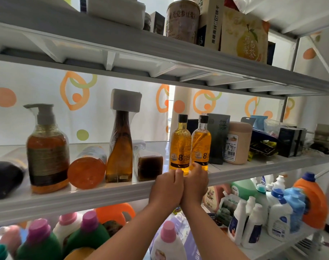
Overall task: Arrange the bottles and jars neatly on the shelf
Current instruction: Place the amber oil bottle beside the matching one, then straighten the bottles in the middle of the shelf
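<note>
both hands at the shelf (103,192) edge. left hand (166,186) fingers pinch base of left yellow bottle (180,145), upright, directly above. right hand (196,182) likewise holds right yellow bottle (202,143).

Two upright amber bottles (180,145) with black caps stand touching near the shelf (85,199) edge.

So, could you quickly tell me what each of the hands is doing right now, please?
Left hand: fingertips on the left yellow bottle.
Right hand: fingertips at the right yellow bottle.
</note>
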A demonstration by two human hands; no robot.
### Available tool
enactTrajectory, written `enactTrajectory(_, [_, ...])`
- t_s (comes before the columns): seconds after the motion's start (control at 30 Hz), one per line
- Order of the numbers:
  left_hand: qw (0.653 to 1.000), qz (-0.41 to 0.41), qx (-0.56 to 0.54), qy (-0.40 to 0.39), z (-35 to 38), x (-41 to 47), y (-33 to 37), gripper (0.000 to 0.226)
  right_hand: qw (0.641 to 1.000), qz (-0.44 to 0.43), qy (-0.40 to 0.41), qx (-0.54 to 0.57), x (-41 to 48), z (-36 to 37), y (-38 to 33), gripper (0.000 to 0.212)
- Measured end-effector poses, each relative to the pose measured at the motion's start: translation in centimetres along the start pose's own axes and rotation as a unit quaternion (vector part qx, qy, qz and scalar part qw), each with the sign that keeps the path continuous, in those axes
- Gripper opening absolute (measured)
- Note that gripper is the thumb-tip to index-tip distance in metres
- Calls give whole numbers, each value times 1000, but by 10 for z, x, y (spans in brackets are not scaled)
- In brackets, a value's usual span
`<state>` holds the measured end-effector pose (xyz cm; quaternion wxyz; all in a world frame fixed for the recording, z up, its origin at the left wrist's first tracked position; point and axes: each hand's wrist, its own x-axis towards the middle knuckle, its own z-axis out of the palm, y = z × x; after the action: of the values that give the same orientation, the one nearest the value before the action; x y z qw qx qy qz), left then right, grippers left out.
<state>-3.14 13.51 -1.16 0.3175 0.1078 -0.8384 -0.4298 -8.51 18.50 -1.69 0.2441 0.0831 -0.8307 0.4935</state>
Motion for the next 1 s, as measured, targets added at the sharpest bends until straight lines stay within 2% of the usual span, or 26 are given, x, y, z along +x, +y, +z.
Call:
enactTrajectory(0.07, [995,37,35,90,-13,-6,-3,34,998,-45,16,49,-8,0,-7,46])
enactTrajectory(0.13, [983,56,51,166,-29,-7,-6,24,988,-116,-6,99,-18,4,-18,44])
enactTrajectory(0.23, [973,45,90,207,-48,-7,-10,20,976,-182,-59,101,-26,13,-36,44])
enactTrajectory(0.4, [964,67,173,189,-62,-14,-7,33,975,-199,-101,-9,-21,19,-58,50])
enactTrajectory(0.53, [958,46,240,152,-67,-15,2,40,964,-218,-134,-76,-13,18,-65,33])
enactTrajectory(0.6, [941,63,309,119,-67,-13,4,42,959,-236,-139,-79,-13,17,-65,23])
enactTrajectory(0.67, [908,76,399,106,-71,-10,7,48,958,-238,-149,-60,-15,16,-64,17])
enactTrajectory(0.73, [899,71,423,93,-72,-6,8,51,959,-234,-154,-46,-18,15,-63,18])
enactTrajectory(0.83, [878,108,460,77,-70,-7,9,50,960,-230,-150,-55,-23,19,-60,21])
enactTrajectory(1.0, [897,90,423,95,-67,-12,-2,52,968,-219,-119,-32,-32,25,-53,25])
